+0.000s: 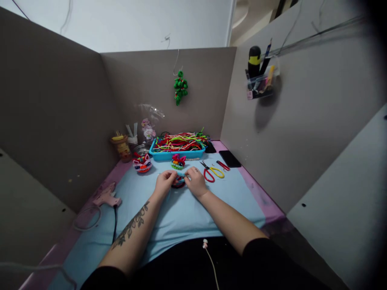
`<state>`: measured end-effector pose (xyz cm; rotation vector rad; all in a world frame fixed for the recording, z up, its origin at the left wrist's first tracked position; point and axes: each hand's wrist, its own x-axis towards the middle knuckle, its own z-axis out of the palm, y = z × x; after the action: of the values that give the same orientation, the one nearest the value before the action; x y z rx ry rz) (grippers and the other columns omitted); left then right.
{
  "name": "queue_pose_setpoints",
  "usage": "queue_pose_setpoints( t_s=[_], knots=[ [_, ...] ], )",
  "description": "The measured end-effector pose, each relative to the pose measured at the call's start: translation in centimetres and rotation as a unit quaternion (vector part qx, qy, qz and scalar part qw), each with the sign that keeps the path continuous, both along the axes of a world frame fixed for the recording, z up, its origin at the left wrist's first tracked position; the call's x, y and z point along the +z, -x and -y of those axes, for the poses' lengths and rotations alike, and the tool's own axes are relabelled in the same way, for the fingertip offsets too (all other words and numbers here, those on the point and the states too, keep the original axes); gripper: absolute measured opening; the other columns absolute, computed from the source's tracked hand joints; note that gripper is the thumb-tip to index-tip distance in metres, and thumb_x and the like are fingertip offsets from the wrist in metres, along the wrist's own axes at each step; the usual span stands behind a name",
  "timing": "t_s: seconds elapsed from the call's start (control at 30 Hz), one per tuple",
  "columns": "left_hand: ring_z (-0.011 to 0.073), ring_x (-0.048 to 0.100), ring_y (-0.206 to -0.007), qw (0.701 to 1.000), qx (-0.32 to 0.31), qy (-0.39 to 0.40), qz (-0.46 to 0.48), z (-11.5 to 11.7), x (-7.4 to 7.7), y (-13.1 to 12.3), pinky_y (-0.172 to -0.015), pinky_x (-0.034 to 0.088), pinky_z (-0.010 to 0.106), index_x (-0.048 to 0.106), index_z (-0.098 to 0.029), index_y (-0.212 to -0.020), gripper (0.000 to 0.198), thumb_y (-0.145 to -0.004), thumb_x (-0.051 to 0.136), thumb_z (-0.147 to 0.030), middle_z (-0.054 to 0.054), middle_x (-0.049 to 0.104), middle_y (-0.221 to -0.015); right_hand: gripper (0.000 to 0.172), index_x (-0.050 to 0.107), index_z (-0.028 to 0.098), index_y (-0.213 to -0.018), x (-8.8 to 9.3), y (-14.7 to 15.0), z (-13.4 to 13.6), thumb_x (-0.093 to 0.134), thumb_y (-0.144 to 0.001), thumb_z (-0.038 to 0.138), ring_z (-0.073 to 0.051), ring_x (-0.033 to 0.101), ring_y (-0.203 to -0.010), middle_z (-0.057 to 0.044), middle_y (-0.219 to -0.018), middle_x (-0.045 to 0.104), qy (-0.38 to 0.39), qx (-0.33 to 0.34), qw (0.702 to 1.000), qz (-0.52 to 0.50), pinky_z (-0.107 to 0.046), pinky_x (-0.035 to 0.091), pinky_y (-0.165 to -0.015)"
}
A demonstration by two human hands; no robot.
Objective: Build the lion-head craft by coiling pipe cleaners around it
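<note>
My left hand (pixel 165 183) and my right hand (pixel 196 181) rest on the light blue mat (pixel 181 209), fingers pinched together on a small dark red and blue fuzzy craft piece (pixel 179 182) that lies between them. A short blue strand runs between the fingertips of both hands. Just behind them stands a small multicoloured craft figure (pixel 178 161), with another red and white one (pixel 142 163) to its left.
A blue tray of coloured pipe cleaners (pixel 179 146) sits at the back. Red and yellow scissors (pixel 212 172), a small red tool (pixel 223 165) and a black phone (pixel 229 158) lie right. A pink glue gun (pixel 107 197) lies left. Partition walls enclose the desk.
</note>
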<state>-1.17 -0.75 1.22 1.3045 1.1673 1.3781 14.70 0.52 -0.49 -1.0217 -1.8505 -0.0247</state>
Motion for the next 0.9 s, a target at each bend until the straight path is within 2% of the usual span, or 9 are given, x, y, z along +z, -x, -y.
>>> queue_pose_setpoints(
  t_s=[0.17, 0.3, 0.43, 0.57, 0.73, 0.9],
  knots=[
    [0.0099, 0.053, -0.049, 1.0, 0.005, -0.008, 0.023, -0.21, -0.16, 0.0, -0.05, 0.043, 0.022, 0.062, -0.013, -0.081, 0.037, -0.065, 0.069, -0.046, 0.0, 0.063, -0.061, 0.015, 0.06, 0.019, -0.093, 0.02, -0.16, 0.04, 0.057, -0.078, 0.018, -0.02, 0.056, -0.085, -0.006, -0.09, 0.061, 0.022, 0.049, 0.998, -0.024, -0.031, 0.046, -0.077],
    [0.0101, 0.053, -0.05, 1.0, 0.01, -0.028, 0.009, -0.13, -0.03, 0.08, -0.049, 0.041, 0.021, 0.062, -0.014, -0.085, 0.033, -0.067, 0.067, -0.042, -0.001, 0.06, -0.06, 0.015, 0.061, 0.02, -0.095, -0.21, -0.17, -0.11, 0.051, -0.084, 0.018, -0.02, 0.056, -0.089, -0.007, -0.091, 0.063, 0.021, 0.068, 0.997, -0.008, -0.032, 0.045, -0.081],
    [0.0116, 0.057, -0.056, 0.999, 0.008, -0.038, -0.01, 0.09, 0.21, 0.03, -0.051, 0.041, 0.021, 0.062, -0.015, -0.089, 0.031, -0.069, 0.065, -0.039, -0.002, 0.059, -0.06, 0.014, 0.062, 0.02, -0.088, -0.14, -0.08, -0.21, 0.049, -0.085, 0.017, -0.02, 0.056, -0.086, -0.006, -0.085, 0.063, 0.028, 0.055, 0.998, 0.002, -0.032, 0.045, -0.079],
    [0.0128, 0.061, -0.058, 1.0, -0.009, -0.02, 0.009, 0.11, 0.39, -0.06, -0.052, 0.043, 0.021, 0.061, -0.015, -0.095, 0.04, -0.067, 0.068, -0.042, 0.001, 0.066, -0.07, 0.013, 0.061, 0.02, -0.085, 0.03, -0.22, -0.26, 0.049, -0.085, 0.018, -0.02, 0.056, -0.085, -0.006, -0.084, 0.062, 0.036, 0.032, 0.998, -0.029, -0.031, 0.045, -0.078],
    [0.0133, 0.062, -0.056, 1.0, -0.016, 0.001, 0.011, 0.04, 0.48, -0.05, -0.05, 0.044, 0.022, 0.061, -0.013, -0.086, 0.044, -0.062, 0.072, -0.048, 0.007, 0.071, -0.078, 0.011, 0.061, 0.02, -0.084, 0.0, -0.46, -0.28, 0.051, -0.083, 0.017, -0.019, 0.056, -0.084, -0.006, -0.084, 0.061, 0.034, 0.019, 0.998, -0.056, -0.03, 0.044, -0.077],
    [0.0137, 0.062, -0.056, 1.0, -0.015, 0.005, 0.019, 0.23, 0.54, -0.07, -0.052, 0.045, 0.023, 0.063, -0.012, -0.089, 0.047, -0.061, 0.073, -0.049, 0.009, 0.072, -0.081, 0.009, 0.06, 0.019, -0.081, 0.05, -0.38, -0.3, 0.052, -0.081, 0.015, -0.019, 0.056, -0.081, -0.005, -0.083, 0.06, 0.043, 0.013, 0.996, -0.073, -0.029, 0.044, -0.074]
  ],
)
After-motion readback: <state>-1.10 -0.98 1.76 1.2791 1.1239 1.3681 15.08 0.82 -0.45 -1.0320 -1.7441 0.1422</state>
